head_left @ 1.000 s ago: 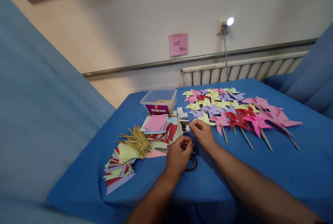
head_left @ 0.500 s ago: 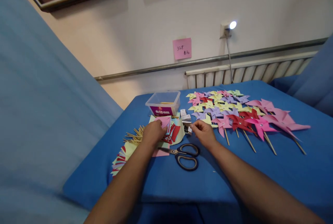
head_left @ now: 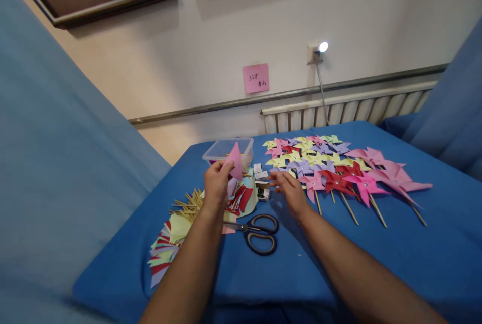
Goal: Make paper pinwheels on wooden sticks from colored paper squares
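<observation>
My left hand (head_left: 216, 187) is closed on a pink paper square (head_left: 235, 159), lifted above a stack of coloured paper squares (head_left: 241, 196). My right hand (head_left: 289, 192) hovers low over the blue table beside small white boxes (head_left: 260, 172), its fingers stretched out and holding nothing. Black-handled scissors (head_left: 255, 232) lie on the cloth in front of both hands. A bundle of thin wooden sticks (head_left: 189, 200) lies left of the paper stack.
Many finished paper pinwheels (head_left: 331, 169) on sticks cover the table's right half. A clear plastic box (head_left: 223, 151) stands behind the paper. A fan of cut papers (head_left: 165, 247) lies at the front left. Blue cloth (head_left: 376, 258) covers the table; a radiator lines the wall.
My left hand went from near the scissors to the paper stack, then lifted a pink square off it. My right hand opened its fingers. The view tilted up slightly.
</observation>
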The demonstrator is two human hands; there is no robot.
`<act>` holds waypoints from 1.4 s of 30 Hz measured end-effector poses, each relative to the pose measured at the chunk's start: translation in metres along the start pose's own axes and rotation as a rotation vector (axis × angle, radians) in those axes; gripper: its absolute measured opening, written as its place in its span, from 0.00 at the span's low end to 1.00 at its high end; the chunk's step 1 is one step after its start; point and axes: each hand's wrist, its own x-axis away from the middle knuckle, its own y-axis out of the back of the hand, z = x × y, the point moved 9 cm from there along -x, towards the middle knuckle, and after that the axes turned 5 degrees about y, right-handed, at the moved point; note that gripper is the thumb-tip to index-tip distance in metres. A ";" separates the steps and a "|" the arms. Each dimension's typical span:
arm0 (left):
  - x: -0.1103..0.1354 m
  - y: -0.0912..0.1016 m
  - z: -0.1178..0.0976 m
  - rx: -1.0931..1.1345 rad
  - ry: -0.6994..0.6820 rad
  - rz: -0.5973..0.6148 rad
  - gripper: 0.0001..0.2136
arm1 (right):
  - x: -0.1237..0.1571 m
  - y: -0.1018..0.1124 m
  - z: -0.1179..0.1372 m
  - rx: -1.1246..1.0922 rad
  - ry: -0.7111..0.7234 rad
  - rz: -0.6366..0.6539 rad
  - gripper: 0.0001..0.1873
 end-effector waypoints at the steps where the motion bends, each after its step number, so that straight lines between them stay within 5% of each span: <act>1: 0.004 -0.018 0.009 0.174 0.084 0.083 0.10 | -0.002 0.003 -0.002 -0.083 -0.038 -0.020 0.25; 5: 0.016 -0.072 0.038 0.481 0.291 0.272 0.11 | -0.014 0.010 -0.006 -0.318 -0.127 -0.056 0.28; 9: 0.018 -0.092 0.061 0.549 0.382 0.350 0.10 | -0.023 0.013 -0.012 -0.311 -0.111 -0.081 0.22; 14: 0.024 -0.093 0.079 0.599 0.457 0.361 0.11 | -0.026 0.021 -0.024 -0.154 -0.057 -0.167 0.20; 21: 0.044 -0.104 0.073 0.586 0.416 0.485 0.20 | -0.023 0.031 -0.025 -0.151 -0.029 -0.274 0.18; 32: 0.038 -0.090 0.072 0.492 0.321 0.281 0.19 | -0.020 0.021 -0.024 -0.238 -0.043 -0.202 0.18; 42: 0.041 -0.090 0.066 0.512 0.282 0.315 0.18 | -0.016 0.022 -0.026 -0.106 -0.087 -0.193 0.21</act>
